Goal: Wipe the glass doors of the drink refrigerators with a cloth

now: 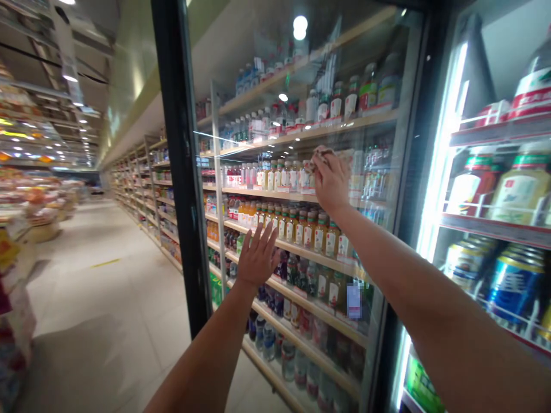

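A glass cooler door (267,74) with a dark frame stands swung open in front of me. My right hand (332,182) is raised against the upper middle of the pane, its fingers closed on a crumpled, brownish patterned cloth (321,156). Lower and to the left, my left hand (257,255) lies flat on the glass with its fingers spread and nothing in it. Through the pane show shelves of bottled drinks (307,232). Light spots reflect on the glass.
At the right, the lit cooler (495,229) holds bottles and cans on wire-fronted shelves. The door's dark edge (178,166) borders a tiled aisle (116,275) on the left. Long stocked shelves (142,183) run into the distance, with displays of goods (38,201) opposite.
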Tool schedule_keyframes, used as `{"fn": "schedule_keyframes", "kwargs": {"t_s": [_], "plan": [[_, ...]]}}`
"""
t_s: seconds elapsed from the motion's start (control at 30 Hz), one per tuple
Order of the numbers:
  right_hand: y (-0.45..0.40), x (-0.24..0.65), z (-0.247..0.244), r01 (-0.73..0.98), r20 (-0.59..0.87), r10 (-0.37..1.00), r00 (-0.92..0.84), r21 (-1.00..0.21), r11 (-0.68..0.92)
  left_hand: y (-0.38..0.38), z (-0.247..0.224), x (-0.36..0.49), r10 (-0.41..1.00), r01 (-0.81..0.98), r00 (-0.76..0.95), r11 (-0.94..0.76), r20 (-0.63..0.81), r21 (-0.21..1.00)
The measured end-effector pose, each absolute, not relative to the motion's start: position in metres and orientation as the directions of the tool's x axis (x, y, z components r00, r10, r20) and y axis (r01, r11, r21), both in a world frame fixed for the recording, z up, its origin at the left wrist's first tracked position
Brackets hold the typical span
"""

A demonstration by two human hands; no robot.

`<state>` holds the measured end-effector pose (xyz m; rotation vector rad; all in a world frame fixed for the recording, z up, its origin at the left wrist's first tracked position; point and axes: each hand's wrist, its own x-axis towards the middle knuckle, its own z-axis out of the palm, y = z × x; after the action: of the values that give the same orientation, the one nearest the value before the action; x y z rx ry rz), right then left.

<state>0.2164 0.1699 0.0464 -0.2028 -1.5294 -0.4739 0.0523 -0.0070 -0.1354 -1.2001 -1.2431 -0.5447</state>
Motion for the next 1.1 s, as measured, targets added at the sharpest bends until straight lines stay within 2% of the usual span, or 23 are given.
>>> {"fn": "schedule_keyframes", "kwargs": {"t_s": [0.1,0.17,0.23,0.3,0.4,0.53,0.63,0.77,0.83,0.9,1.1], "plan": [[0.162,0.225,-0.021,0.358,0.967,-0.208,-0.148,0.248,0.9,-0.007,-0.135,0.053,0.265,0.855,0.312,0.341,0.912,-0.391],[0.162,0.236,-0.06,0.322,0.924,-0.275,-0.267,0.354,0.878,-0.008,-0.134,0.054,0.268,0.851,0.316,0.344,0.91,-0.396],[0.168,0.247,-0.083,0.294,0.87,-0.344,-0.354,0.453,0.842,-0.009,-0.134,0.056,0.271,0.85,0.311,0.35,0.911,-0.394],[0.175,0.253,-0.086,0.286,0.839,-0.379,-0.391,0.502,0.816,-0.01,-0.134,0.056,0.273,0.853,0.305,0.349,0.912,-0.389],[0.183,0.251,-0.055,0.326,0.875,-0.345,-0.338,0.453,0.83,-0.009,-0.135,0.056,0.269,0.854,0.305,0.348,0.914,-0.387],[0.186,0.245,0.022,0.383,0.956,-0.232,-0.178,0.284,0.879,-0.008,-0.135,0.055,0.262,0.855,0.304,0.349,0.916,-0.384],[0.186,0.243,0.08,0.419,0.981,-0.147,-0.126,0.187,0.888,-0.008,-0.135,0.054,0.266,0.855,0.306,0.346,0.914,-0.386],[0.184,0.236,0.125,0.467,0.999,0.021,-0.038,-0.001,0.884,-0.008,-0.135,0.053,0.283,0.852,0.295,0.354,0.913,-0.385],[0.183,0.23,0.127,0.451,0.999,0.045,0.001,-0.041,0.892,-0.008,-0.136,0.052,0.285,0.852,0.288,0.36,0.914,-0.381],[0.182,0.224,0.115,0.421,1.0,0.015,0.023,-0.024,0.907,-0.007,-0.137,0.051,0.291,0.851,0.285,0.361,0.913,-0.381],[0.185,0.229,0.026,0.345,0.979,-0.195,-0.053,0.201,0.917,-0.004,-0.138,0.05,0.298,0.854,0.278,0.358,0.913,-0.377]]}}
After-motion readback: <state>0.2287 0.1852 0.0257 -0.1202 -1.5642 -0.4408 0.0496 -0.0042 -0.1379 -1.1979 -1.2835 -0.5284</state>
